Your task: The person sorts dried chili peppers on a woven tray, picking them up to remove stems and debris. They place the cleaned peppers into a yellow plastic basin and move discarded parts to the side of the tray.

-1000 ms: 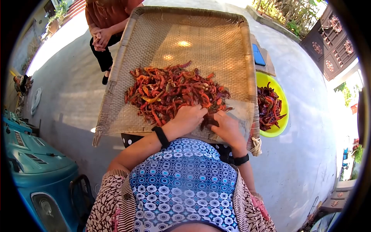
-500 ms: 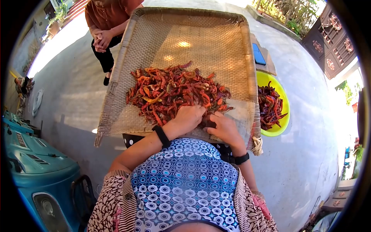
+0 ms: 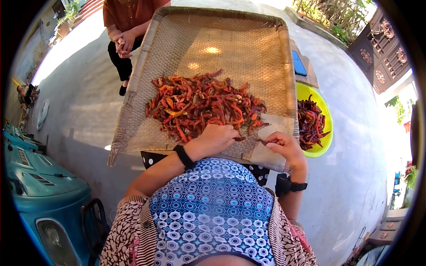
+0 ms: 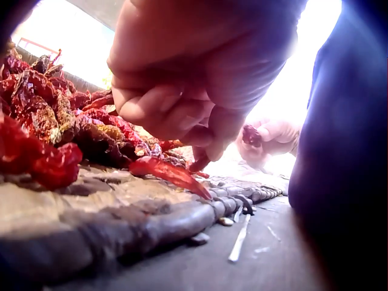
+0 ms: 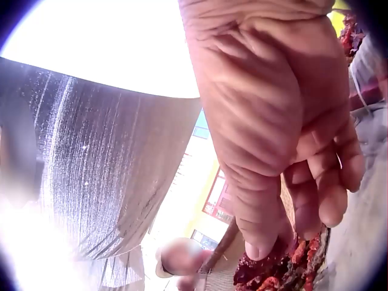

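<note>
Closest to me, right at the near edge of the woven tray (image 3: 222,31), is my left hand (image 3: 213,138). Its fingers are curled down with the tips in the front of the pile of dried chilies (image 3: 204,104). From the left wrist view I honestly can't tell if I've actually got a pod or am just touching them.

My right hand (image 3: 286,148) is up off the tray's near right corner, with thumb and fingertips pinching a single dark dried chili (image 3: 265,142) that's clear of the pile. The other fingers are loosely bent.

The pile itself sits across the near half of the tray – mostly red and orange pods, with a few darker ones mixed in. The far half is bare weave with sun on it.

Just off the tray's right side is a yellow-green bowl (image 3: 316,153) on the concrete, holding a heap of darker chilies (image 3: 308,122). Beyond it, still along the right side, there's a piece of cardboard (image 3: 308,75).

At the tray's far left corner someone else (image 3: 126,17) stands with hands clasped.
</note>
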The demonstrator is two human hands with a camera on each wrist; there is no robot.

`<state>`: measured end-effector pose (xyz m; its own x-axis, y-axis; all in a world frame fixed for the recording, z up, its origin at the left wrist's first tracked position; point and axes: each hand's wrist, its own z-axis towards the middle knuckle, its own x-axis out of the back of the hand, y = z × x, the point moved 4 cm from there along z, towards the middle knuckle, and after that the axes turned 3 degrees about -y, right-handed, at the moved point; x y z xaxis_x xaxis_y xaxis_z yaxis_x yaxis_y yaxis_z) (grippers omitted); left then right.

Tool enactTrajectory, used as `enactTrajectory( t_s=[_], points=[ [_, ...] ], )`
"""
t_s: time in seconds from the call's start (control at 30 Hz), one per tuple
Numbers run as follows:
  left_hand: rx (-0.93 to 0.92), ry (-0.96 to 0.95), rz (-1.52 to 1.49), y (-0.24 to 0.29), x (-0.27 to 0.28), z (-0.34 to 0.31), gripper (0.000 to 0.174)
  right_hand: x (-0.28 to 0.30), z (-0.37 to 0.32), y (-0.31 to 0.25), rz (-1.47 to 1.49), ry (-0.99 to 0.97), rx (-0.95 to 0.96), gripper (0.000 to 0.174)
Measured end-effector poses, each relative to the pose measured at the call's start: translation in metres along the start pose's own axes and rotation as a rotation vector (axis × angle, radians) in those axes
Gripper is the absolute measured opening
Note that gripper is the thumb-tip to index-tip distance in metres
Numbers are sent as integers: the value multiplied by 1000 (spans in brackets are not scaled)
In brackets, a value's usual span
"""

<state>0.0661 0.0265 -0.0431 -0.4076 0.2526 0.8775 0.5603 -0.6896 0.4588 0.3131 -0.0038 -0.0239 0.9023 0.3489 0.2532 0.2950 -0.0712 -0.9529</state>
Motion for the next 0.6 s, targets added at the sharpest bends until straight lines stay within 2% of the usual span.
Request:
enactTrajectory(
  t_s=[0.07, 0.13, 0.17, 0.27, 0.3, 0.37, 0.47, 0.57, 0.6],
  points=[
    [0, -47, -33, 3, 2, -2, 19, 30, -7, 10, 169, 198, 16, 18],
    [16, -62, -86, 4, 2, -2, 20, 47, -9, 16, 715, 487, 212, 22],
    [24, -68, -112, 4, 2, -2, 21, 50, -10, 19, 824, 563, 266, 24],
    [11, -58, -164, 7, 4, -3, 21, 25, -7, 11, 407, 390, 32, 24],
    [13, -80, -147, 9, 4, -2, 20, 8, -2, 5, 286, 196, -44, 24],
    [16, -124, -112, 13, 3, -1, 19, -35, 8, -13, -16, -61, 21, 22],
    [-13, -87, -128, 12, 1, -1, 20, -66, 20, -15, -32, -47, 74, 17],
    [63, -143, -147, 9, 4, -3, 20, -65, 23, -8, 101, -79, 78, 14],
    [68, -72, -151, 9, 9, -4, 21, -62, 23, -5, 125, -89, 88, 14]
  ],
)
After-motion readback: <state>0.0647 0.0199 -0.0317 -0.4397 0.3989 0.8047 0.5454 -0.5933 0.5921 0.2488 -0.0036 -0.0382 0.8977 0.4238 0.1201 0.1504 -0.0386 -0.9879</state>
